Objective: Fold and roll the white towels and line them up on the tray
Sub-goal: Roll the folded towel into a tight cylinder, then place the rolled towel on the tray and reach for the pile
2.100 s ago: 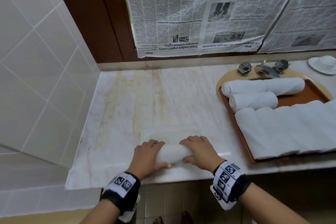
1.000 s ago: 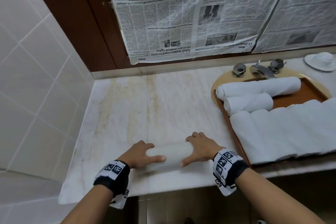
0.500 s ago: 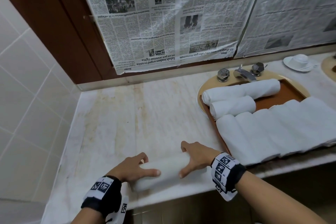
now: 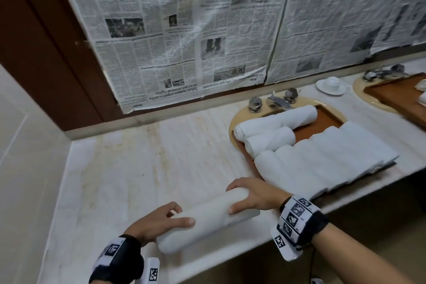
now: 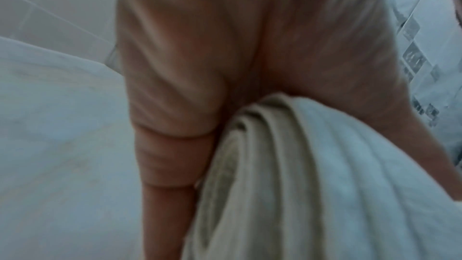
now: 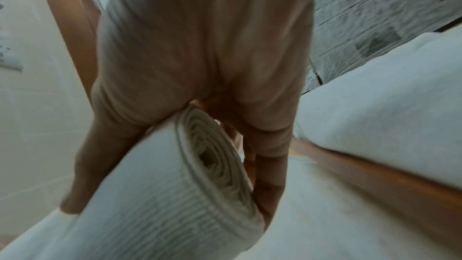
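Rolled towel point(image 4: 205, 219): fully rolled white cylinder lying slantwise on the marble counter point(image 4: 138, 168), near its front edge, to the left of the tray point(image 4: 322, 120). Its right end sits farther from the counter edge than its left end. The right wrist view shows the spiral of layers at the right end.

Left hand point(image 4: 156, 223): grips the left part of the rolled towel, thumb laid across the near side, fingers curled over the far side. The left wrist view confirms cloth against the palm.

Right hand point(image 4: 255, 193): grips the right end of the rolled towel, thumb on the near side, fingers wrapped over the top and far side. It is close to the near left corner of the tray, not touching it.

Tray: brown, rectangular, set over a beige sink basin point(image 4: 237, 122) to the right of the rolled towel.

Towels on tray: two rolls point(image 4: 276, 120) lie crosswise at the tray's back left; a row of rolled towels point(image 4: 322, 159) lies side by side, touching, across the tray's front and overhanging its near edge.

Faucet point(image 4: 276, 100): chrome, with two knobs, just behind the tray.

Cup and saucer point(image 4: 330, 84): white, on the counter behind and to the right of the tray.

Second tray point(image 4: 396, 97): brown, farther right of the first, partly cut off.

Newspaper sheets point(image 4: 196, 30): cover the wall behind the counter.
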Available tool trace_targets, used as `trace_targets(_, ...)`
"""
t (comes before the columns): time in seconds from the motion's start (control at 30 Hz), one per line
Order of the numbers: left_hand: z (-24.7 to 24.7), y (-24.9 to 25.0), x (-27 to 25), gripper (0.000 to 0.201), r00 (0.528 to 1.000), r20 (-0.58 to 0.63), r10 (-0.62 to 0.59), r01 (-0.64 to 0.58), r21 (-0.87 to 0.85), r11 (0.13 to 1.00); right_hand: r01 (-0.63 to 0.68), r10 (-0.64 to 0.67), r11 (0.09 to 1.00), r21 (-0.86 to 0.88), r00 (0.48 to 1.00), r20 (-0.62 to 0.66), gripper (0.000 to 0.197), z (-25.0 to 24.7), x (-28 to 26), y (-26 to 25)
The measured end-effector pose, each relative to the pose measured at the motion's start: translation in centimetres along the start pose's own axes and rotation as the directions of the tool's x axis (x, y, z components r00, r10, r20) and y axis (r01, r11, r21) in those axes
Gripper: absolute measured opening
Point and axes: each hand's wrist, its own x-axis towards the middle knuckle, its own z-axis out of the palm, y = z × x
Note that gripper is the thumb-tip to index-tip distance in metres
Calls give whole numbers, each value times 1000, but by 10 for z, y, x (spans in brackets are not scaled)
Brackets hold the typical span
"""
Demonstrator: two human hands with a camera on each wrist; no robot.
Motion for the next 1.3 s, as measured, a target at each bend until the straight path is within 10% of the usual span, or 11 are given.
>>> trace_targets(0.47, 36, 150, 48, 55, 939, 115, 324, -342, 240, 908, 54, 37, 945, 323, 962, -269, 29, -147, -66, 55)
trace_targets(0.73, 109, 261, 131, 45, 870, -10, 493, -478, 235, 847, 115, 84, 900, 421, 901, -426, 28, -265, -66, 158)
trace_targets(1.3, 212, 378, 297, 39, 960, -64, 272, -192, 559, 807, -54, 189, 920, 388, 928, -320, 31, -416, 15, 317)
